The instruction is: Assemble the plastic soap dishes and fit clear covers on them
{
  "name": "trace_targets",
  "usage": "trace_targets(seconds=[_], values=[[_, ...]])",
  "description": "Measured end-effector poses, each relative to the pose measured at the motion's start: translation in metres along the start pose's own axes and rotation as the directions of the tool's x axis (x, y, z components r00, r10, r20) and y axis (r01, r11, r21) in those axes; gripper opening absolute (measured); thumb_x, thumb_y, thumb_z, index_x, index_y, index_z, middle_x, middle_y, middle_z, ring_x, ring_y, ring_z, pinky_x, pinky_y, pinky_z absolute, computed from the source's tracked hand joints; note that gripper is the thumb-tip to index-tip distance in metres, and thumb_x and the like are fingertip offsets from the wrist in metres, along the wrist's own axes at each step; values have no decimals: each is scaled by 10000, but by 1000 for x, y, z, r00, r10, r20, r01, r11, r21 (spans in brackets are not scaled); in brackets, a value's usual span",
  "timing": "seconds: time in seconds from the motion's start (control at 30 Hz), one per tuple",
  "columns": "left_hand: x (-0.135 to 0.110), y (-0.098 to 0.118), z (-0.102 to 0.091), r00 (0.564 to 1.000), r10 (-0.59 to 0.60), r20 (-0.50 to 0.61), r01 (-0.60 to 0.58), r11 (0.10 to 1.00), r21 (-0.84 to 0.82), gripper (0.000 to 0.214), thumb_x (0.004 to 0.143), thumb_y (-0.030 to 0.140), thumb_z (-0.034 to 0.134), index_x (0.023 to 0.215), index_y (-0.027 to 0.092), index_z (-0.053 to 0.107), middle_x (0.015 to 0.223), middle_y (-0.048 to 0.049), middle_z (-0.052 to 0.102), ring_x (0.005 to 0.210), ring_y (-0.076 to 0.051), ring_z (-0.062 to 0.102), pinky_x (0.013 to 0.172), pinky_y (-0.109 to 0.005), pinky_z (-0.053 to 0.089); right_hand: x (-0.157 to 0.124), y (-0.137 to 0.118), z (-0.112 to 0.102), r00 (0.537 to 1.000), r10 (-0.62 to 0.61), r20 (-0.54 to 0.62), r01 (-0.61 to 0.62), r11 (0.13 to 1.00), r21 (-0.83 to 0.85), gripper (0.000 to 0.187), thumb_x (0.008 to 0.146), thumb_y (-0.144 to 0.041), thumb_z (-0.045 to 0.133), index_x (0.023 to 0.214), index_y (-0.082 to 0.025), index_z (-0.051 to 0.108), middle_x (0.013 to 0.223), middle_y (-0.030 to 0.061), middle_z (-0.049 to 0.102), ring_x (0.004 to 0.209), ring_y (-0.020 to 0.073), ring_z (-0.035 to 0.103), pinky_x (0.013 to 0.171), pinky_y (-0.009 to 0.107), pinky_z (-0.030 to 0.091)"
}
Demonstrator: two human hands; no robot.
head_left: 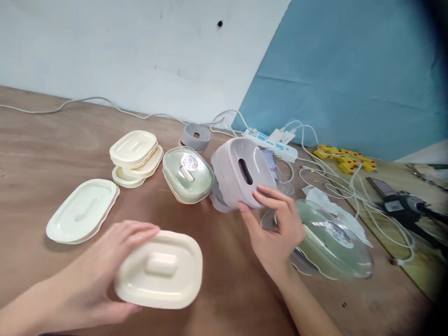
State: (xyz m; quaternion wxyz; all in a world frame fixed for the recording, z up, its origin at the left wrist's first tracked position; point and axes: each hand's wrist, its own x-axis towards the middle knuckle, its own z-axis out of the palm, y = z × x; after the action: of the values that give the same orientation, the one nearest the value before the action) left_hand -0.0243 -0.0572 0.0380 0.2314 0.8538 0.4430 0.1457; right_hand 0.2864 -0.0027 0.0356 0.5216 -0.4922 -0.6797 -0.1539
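Head view: left hand (pixel 112 273) is clamped on the left end of a cream dish (pixel 180 277), fingers over the top edge and thumb underneath, and it's up front, lower middle, nearest the wearer. The dish has its face with the raised bar turned to the camera, long axis pretty much left to right, bar running the same way.

Right hand (pixel 276 228) has fingertips and thumb touching the near corner of a gray stack (pixel 227 175); can't tell if that's a real pinch or just contact. The stack's tilted, slotted face up and toward the wearer, slot slanting down to the right.

As for containers, the clear-lidded box (pixel 189 186) between the hands has a sticker on its lid and a pale bar showing through. The bigger greenish clear-lidded one (pixel 332 242) sits by the right forearm, contents too murky to call. Cream stack (pixel 135 149) is piled at the back left, with a paler oval dish (pixel 82 212) nearer the left hand.
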Motion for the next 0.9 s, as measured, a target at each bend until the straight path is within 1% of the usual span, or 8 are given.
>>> trace_targets(seconds=[0.13,0.3,0.37,0.43,0.53,0.63,0.77,0.9], values=[[35,2,30,980,179,85,-165,975,-146,762,713,238,653,1374,286,278,1331,-88,479,1188,-302,478,997,-424,404,-7,-2,0,991,127,39,-132,975,179,175,800,-270,717,948,-227,634,1004,61,679,956,235,664,827,432,546],[57,-7,43,978,182,98,-160,967,-200,807,693,355,713,1362,276,268,1355,-123,457,1188,-348,468,990,-501,382,-12,-1,-2,964,231,129,-258,926,276,137,832,-313,673,930,-232,623,1000,79,662,974,248,656,810,446,558],[59,-10,44,984,148,94,-123,965,-230,923,648,421,774,1388,265,244,1375,-135,439,1218,-372,454,1011,-527,375,-17,-1,-8,975,140,170,-191,923,335,166,836,-345,654,955,-234,620,1012,89,658,968,260,654,828,498,556],[59,-12,43,990,110,85,-80,954,-290,1013,605,455,820,1406,272,226,1384,-132,429,1242,-382,445,1021,-536,388,-26,-1,-15,984,-30,175,-48,904,425,215,826,-371,639,989,-230,627,978,90,657,902,259,658,829,550,552],[59,-17,40,992,87,88,-37,885,-464,1084,598,440,845,1436,297,172,1447,-129,374,1301,-374,412,1029,-522,419,-47,-1,-25,968,-192,165,74,837,542,291,803,-377,617,1038,-206,636,924,85,646,785,234,652,781,563,572],[60,-19,36,986,123,111,-37,817,-575,1156,594,418,864,1468,306,115,1526,-136,277,1368,-367,346,1069,-522,392,-60,0,-32,931,-250,265,55,816,576,329,767,-313,617,1067,-179,621,957,103,630,818,242,659,785,562,583],[61,-18,33,980,150,134,-59,852,-521,1122,630,350,851,1473,323,111,1520,-128,275,1372,-364,342,1084,-534,367,-57,1,-35,831,-321,454,-10,807,590,362,702,-202,617,1059,-166,575,1023,131,600,997,286,646,876,575,558],[61,-20,34,977,166,136,-86,884,-460,1148,613,396,846,1473,307,91,1488,-146,296,1347,-392,350,1059,-551,380,-52,-2,-29,788,-348,509,-41,794,607,366,714,-226,596,1070,-178,531,1077,154,590,1121,322,602,924,611,515]])
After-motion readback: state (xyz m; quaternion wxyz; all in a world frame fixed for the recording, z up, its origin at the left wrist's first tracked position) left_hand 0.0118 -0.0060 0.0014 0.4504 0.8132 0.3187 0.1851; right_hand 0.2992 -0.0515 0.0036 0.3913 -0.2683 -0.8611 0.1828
